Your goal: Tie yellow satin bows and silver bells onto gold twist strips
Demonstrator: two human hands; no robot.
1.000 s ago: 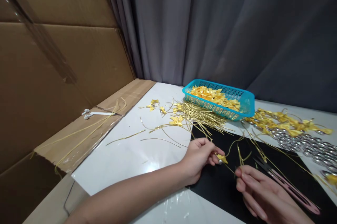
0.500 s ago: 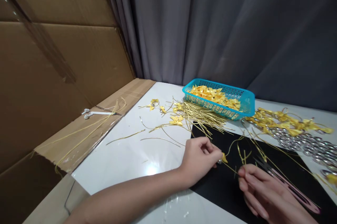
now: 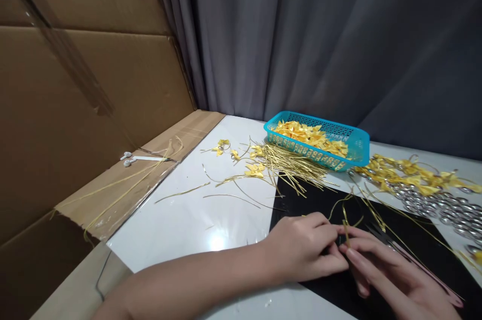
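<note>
My left hand (image 3: 307, 247) is closed, its fingertips meeting those of my right hand above a black mat. The yellow ribbon bow that it pinched half a second ago is now covered by the fingers. My right hand (image 3: 391, 265) pinches a gold cord (image 3: 347, 233) between thumb and fingers, a short end standing up. Scissors (image 3: 425, 271) with pink handles lie on the black mat (image 3: 301, 192), partly behind my right hand. Loose gold cords curl on the mat just beyond my fingers.
A turquoise basket (image 3: 361, 147) of yellow ribbon bows stands at the back. Before it lies a bundle of gold cords (image 3: 289, 162). Several bows (image 3: 255, 170) and cords lie to its left; silver rings (image 3: 437, 207) and more bows (image 3: 417, 174) lie right. Cardboard (image 3: 94, 74) walls the left side.
My left hand has moved right and down, turning its back upward, and now meets my right hand. The bow and ring at its fingertips have gone out of sight.
</note>
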